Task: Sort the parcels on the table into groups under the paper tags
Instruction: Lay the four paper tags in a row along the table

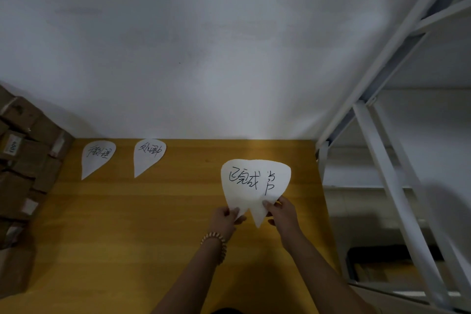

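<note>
Two white paper tags with handwriting overlap as a sheaf (254,181) held up over the right part of the yellow table (142,224). My left hand (225,219) pinches its lower left edge. My right hand (281,214) pinches its lower right edge. Two more tags lie flat at the table's far edge: a left tag (98,157) and a middle tag (148,154). Brown cardboard parcels (28,166) are stacked along the table's left side.
A white wall (204,46) rises behind the table. A white metal shelf frame (387,150) stands close on the right, with a dark box (382,262) low on it.
</note>
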